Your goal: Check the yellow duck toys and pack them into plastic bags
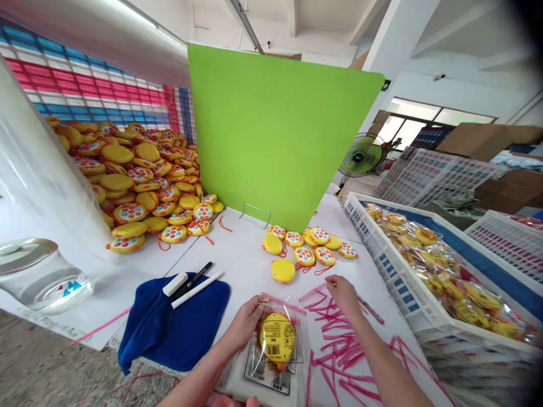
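My left hand (248, 321) pinches the upper left edge of a clear plastic bag (300, 345). Inside the bag lies a yellow toy (278, 338) with black print and a barcode on its back. Under it is a stack of flat clear bags (240, 373) with a printed black frame. To the right, my right hand (343, 293) is raised, thumb and fingers pressed together on the end of a pink strip (314, 293). Many loose pink strips (339, 362) lie on the white table below that hand. Ahead of both hands sits a small group of yellow toys (283, 271) with dotted fronts.
At the left is a large heap of yellow toys (139, 181). A blue cloth (182, 333) carries a black marker (199, 277), a white pen and a white block. A green board (275, 135) stands behind. Bagged toys fill a white crate (403, 305) at right.
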The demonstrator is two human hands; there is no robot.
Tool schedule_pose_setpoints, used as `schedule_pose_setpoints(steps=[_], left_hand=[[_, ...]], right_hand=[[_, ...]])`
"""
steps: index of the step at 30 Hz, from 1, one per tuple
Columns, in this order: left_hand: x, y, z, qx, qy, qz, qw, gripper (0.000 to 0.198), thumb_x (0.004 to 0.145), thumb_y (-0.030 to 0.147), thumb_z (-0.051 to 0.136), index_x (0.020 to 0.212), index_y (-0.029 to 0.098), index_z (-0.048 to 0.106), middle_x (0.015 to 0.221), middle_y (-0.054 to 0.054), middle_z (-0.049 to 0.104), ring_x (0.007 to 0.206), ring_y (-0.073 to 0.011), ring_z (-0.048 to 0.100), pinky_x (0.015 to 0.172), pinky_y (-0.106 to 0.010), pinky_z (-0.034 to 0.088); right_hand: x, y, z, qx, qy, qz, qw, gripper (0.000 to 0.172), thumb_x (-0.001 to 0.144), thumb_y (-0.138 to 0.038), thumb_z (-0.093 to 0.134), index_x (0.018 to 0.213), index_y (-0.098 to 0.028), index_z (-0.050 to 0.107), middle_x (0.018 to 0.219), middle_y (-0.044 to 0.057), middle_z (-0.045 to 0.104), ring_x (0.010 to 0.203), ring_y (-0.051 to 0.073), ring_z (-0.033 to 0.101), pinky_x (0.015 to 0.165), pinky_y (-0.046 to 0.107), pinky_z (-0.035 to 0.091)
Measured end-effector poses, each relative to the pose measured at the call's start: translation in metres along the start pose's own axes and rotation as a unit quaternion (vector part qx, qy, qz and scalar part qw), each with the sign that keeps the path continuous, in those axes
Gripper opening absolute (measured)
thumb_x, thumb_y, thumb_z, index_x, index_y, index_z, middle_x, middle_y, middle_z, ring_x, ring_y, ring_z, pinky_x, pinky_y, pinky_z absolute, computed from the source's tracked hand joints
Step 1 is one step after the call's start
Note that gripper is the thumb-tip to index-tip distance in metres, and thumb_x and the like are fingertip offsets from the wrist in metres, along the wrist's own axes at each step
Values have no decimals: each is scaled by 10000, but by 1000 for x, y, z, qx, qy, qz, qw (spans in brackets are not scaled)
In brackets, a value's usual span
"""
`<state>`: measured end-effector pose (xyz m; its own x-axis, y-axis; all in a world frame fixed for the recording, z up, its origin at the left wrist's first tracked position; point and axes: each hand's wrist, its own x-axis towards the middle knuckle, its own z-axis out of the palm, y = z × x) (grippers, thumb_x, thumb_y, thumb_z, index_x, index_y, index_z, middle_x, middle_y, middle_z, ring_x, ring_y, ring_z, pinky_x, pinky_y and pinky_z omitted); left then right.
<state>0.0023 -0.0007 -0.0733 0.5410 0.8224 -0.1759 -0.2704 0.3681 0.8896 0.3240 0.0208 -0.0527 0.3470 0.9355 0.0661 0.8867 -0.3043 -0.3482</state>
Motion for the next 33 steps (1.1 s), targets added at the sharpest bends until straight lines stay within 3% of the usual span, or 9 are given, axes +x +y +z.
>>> schedule_pose_setpoints(steps=[4,8,12,16,18,21,26,30,33], left_hand=[[0,-2,-2,7,22,-8,1000,467,746,566,639,995,180,555,850,-48,698,730,-180,636,635,-281,436],[1,-3,-2,11,31,-16,999,481,743,575,638,997,174,557,813,-43,694,693,-172,622,584,-259,403],[1,-1,-1,3,32,-19,999,497,727,584,648,1000,180,558,859,-56,703,767,-194,640,661,-291,437],[-1,3,0,-6,29,-32,999,491,718,579,660,997,188,556,899,-65,707,786,-203,647,678,-301,444],[-1,3,1,-3,33,-36,999,481,725,574,657,995,189,556,885,-57,704,773,-197,643,658,-289,438],[-1,3,0,8,33,-31,999,468,741,567,646,998,185,563,850,-48,697,760,-190,631,624,-269,420],[-1,1,1,7,33,-26,999,472,738,569,648,996,183,565,820,-44,690,758,-193,625,617,-269,410],[-1,1,1,11,36,-24,999,464,736,567,646,995,190,566,840,-49,693,784,-203,630,629,-277,416],[-1,0,1,19,35,-25,999,454,750,556,633,1004,186,563,835,-47,694,740,-191,621,601,-264,398]], right_hand=[[7,18,-2,-24,-17,7,1000,177,918,-304,597,996,-150,636,1038,47,657,931,188,634,848,407,516],[9,25,-14,-16,-36,-14,999,160,914,-220,554,977,-134,674,1005,76,679,914,203,645,867,394,490],[-3,10,-21,37,-109,-117,986,235,863,-231,551,1027,-205,718,985,54,690,863,191,658,783,281,494],[-18,-21,-9,53,-162,-197,966,233,758,-215,663,979,-235,735,847,15,655,770,177,630,719,259,469],[-21,-31,-3,43,-156,-212,964,152,776,-169,617,861,-214,735,820,23,630,800,185,608,742,273,448],[-19,-31,-4,21,-131,-218,967,201,816,-117,522,756,-188,700,829,50,611,879,213,574,787,308,424],[-16,-15,-17,8,-113,-213,970,218,869,-171,486,868,-144,702,878,95,632,904,241,577,830,355,428],[-24,-22,-10,32,-155,-231,960,261,849,-241,576,1085,-177,666,855,34,647,721,172,611,691,274,476],[-28,-37,0,33,-168,-255,952,151,811,-196,606,929,-205,700,829,12,636,746,165,610,696,257,466]])
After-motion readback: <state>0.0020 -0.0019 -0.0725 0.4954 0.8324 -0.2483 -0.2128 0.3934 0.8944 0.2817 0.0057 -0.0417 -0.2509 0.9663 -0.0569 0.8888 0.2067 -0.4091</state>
